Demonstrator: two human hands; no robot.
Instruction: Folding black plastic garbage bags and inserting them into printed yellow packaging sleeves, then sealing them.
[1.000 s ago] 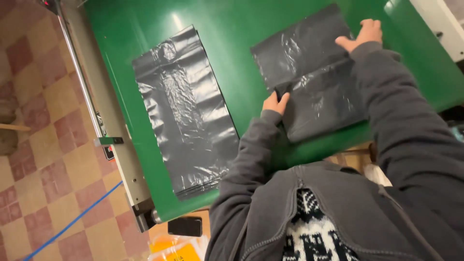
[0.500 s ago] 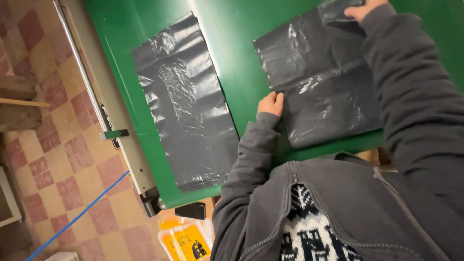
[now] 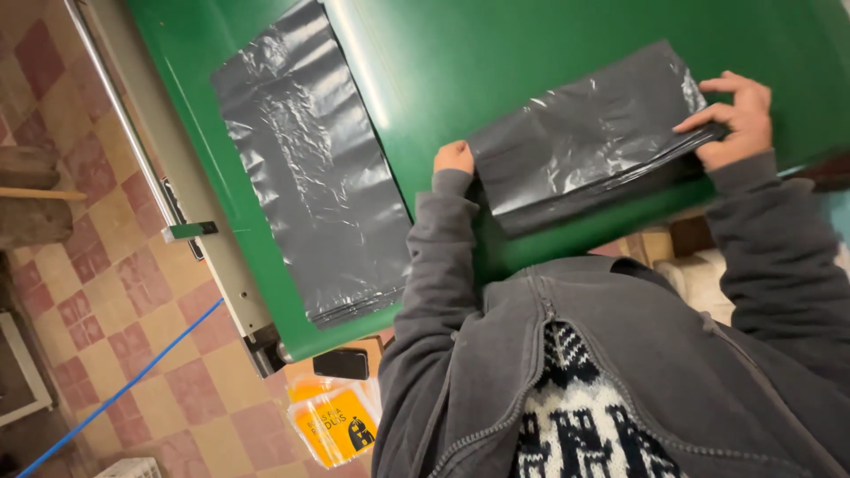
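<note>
Head view: looks down past a grey zip jacket to a green worktop.
Jacket: nearest the camera, at 6 o'clock, with a patterned knit under the open zip.
Left hand: at the folded bag's near-left corner; the fingers are hidden under the plastic, so I cannot tell whether they pinch it or only press.
Right hand: at 2 o'clock, fingers curled and pinching the bag's right end.
Folded bag: dark grey plastic, doubled over lengthwise between the two hands, lying on the worktop near its front edge.
Flat bag: at 10 o'clock, spread full length, well apart from both hands.
Progress: one fold looks made on the held bag; further folds, and the whole of the flat bag, look left to do.
Worktop: glossy, with a pale metal rail along its left side.
Floor: red and cream check tiles at 8 o'clock, a blue line across them, a yellow packet by the worktop's corner.
</note>
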